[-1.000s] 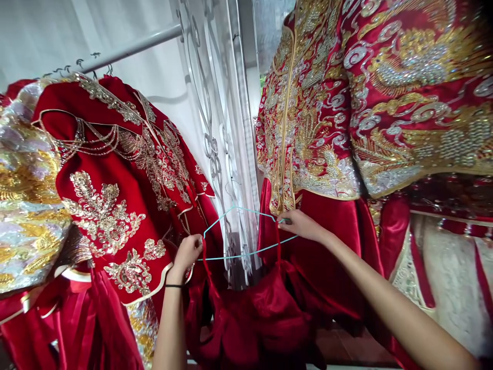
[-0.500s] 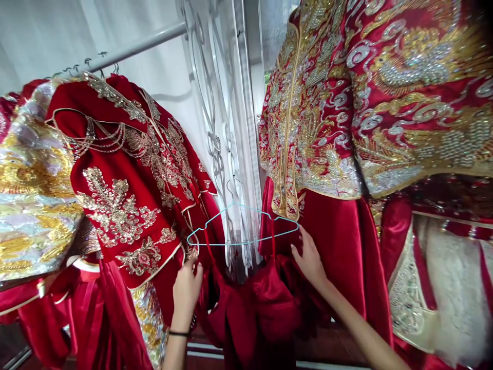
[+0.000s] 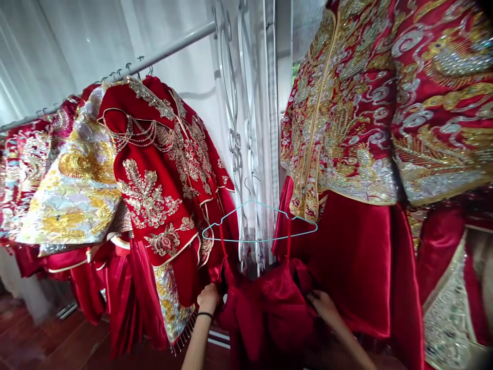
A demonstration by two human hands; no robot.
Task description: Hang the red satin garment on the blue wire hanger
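A dark red dress (image 3: 265, 303) with thin shoulder straps hangs from a light blue wire hanger (image 3: 265, 240). Each strap loops over one arm of the hanger. My left hand (image 3: 209, 297), a black band at its wrist, is closed on the dress's left side just below the strap. On the opposite side my right hand (image 3: 324, 303) pinches the fabric, with its fingertips partly hidden in the folds. The hanger's metal hook (image 3: 253, 179) points up in front of white scrollwork.
Left of the hanger, a white rail (image 3: 177, 45) carries embroidered garments, the nearest a red jacket (image 3: 162, 149). On the right hang a gold-embroidered jacket (image 3: 342, 118) and red satin skirt (image 3: 346, 257). White metal scrollwork (image 3: 234, 139) stands behind. Reddish floor tiles (image 3: 57, 341) show lower left.
Both hands have moved down from beside the hanger's ends to the sides of the dress and closed on its fabric. The view has turned left, showing more of the rail.
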